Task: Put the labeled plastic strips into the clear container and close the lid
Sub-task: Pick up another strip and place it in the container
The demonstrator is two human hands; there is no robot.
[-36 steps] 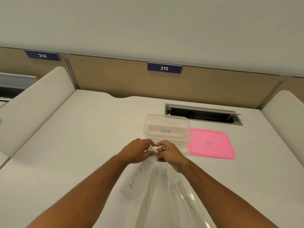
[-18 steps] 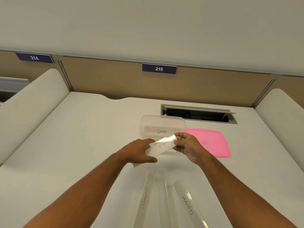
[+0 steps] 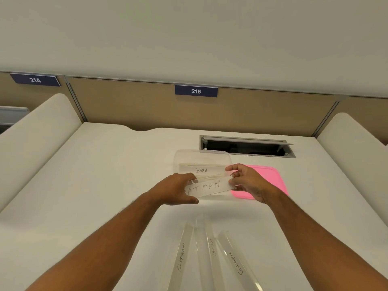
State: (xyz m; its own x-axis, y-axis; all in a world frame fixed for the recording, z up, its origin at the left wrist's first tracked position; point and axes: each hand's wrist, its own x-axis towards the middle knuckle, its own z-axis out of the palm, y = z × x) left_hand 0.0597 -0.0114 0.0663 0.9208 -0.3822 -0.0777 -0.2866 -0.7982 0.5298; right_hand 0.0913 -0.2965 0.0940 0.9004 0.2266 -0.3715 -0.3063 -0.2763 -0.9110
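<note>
Both hands hold a clear strip marked BATMAN (image 3: 210,187) level, just in front of the clear container (image 3: 201,157). My left hand (image 3: 178,191) grips its left end and my right hand (image 3: 245,181) pinches its right end. Inside the container stands a strip marked GAMA (image 3: 201,170), with more strips behind it. The pink lid (image 3: 270,177) lies flat to the container's right, partly hidden by my right hand. On the desk near me lie the strips ELEPHANT (image 3: 181,257), BETA (image 3: 212,250) and GIRAFFE (image 3: 236,262), fanned out.
An open cable slot (image 3: 245,147) is set into the white desk behind the container. White side dividers (image 3: 35,131) rise at left and right. A tan back panel carries number plate 215 (image 3: 196,91).
The BATMAN strip was lifted off the desk, turned from pointing away to lying crosswise, and carried forward to the container. My hands moved apart to its two ends.
</note>
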